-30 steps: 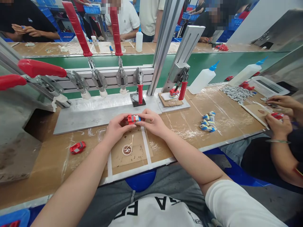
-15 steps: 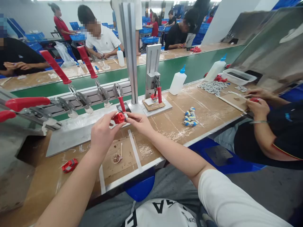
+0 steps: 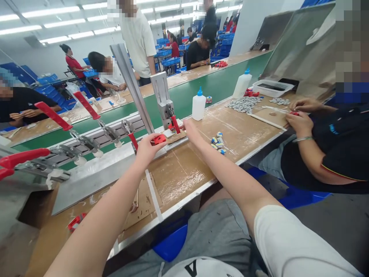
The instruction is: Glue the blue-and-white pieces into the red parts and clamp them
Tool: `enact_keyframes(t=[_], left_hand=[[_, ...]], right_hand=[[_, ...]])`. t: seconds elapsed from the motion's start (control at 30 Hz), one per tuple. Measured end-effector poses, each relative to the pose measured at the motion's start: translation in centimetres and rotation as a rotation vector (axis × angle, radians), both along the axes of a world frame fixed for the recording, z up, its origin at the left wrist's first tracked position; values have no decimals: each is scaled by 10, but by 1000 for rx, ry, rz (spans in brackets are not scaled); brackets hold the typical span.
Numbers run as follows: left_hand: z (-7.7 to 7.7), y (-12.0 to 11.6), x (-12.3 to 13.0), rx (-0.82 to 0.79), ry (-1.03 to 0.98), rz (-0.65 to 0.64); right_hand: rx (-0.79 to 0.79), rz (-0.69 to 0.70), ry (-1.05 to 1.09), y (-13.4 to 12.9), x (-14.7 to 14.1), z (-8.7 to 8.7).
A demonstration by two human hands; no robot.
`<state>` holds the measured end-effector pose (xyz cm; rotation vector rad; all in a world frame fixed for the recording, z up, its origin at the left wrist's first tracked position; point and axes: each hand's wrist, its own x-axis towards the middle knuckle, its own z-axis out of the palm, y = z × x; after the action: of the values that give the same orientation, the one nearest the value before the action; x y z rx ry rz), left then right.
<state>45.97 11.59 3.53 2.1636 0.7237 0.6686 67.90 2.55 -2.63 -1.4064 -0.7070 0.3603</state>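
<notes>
My left hand is closed around a small red plastic part, held above the bench near the end of the metal plate. My right hand reaches to the small toggle clamp with a red handle, beside its upright metal stand. Its fingers are mostly hidden, so their grip does not show. Another red piece is partly visible under that clamp. On the bench by my left forearm lies a red and grey part, partly covered by the arm.
A row of red-handled clamps runs along a metal rail at left. White bottles with blue caps, blue-and-yellow small parts and a heap of grey pieces stand farther right. A co-worker's hands work at the right.
My right hand has let go of the red part and moved right to the toggle clamp. The left hand keeps the part and has shifted slightly right. The view has tilted.
</notes>
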Motion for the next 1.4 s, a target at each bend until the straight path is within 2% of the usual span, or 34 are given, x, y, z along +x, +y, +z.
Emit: enact_keyframes(t=[0.07,0.13,0.23,0.3,0.37,0.4,0.47,0.53,0.57,0.63,0.7,0.77,0.87,0.93,1.03,1.13,1.2,1.27,1.33,1.4], left_hand=[[0,3,6,11,24,7],[0,3,7,20,53,0],[0,0,4,26,89,-9],[-1,-2,3,12,114,-13],[-2,-4,0,0,128,-25],[-3,-4,-1,3,129,-33],[-5,-4,-6,21,126,-45],[-7,-2,-11,18,130,-34],[-9,0,-13,0,134,-21],[-13,4,-15,-56,139,-1],[-17,9,-12,-99,133,3],[-20,14,-4,-105,125,7],[-24,21,15,-59,130,35],[-27,25,31,-13,129,46],[-32,29,59,53,141,85],[-39,33,85,99,192,202],[-45,35,100,95,205,258],[-51,36,112,77,185,275],[-57,37,121,61,159,273],[-61,38,127,49,148,268]], right_hand=[[-11,211,93,3,10,10],[123,359,195,3,12,29],[366,476,250,10,15,71],[423,529,236,27,24,97],[418,536,221,49,37,108],[406,501,209,59,42,107],[361,315,167,73,49,89],[263,81,72,76,49,56],[183,25,1,74,48,37],[-16,99,-156,68,44,2],[-139,248,-253,64,42,-22],[-154,276,-265,64,47,-32],[-190,90,-201,67,63,-29],[-243,-16,-167,67,74,-22],[-257,-64,-208,64,81,-5],[-49,-116,-328,70,77,27],[158,-80,-410,82,73,58],[275,42,-462,98,68,91],[293,151,-480,107,63,119],[275,163,-502,102,56,136]])
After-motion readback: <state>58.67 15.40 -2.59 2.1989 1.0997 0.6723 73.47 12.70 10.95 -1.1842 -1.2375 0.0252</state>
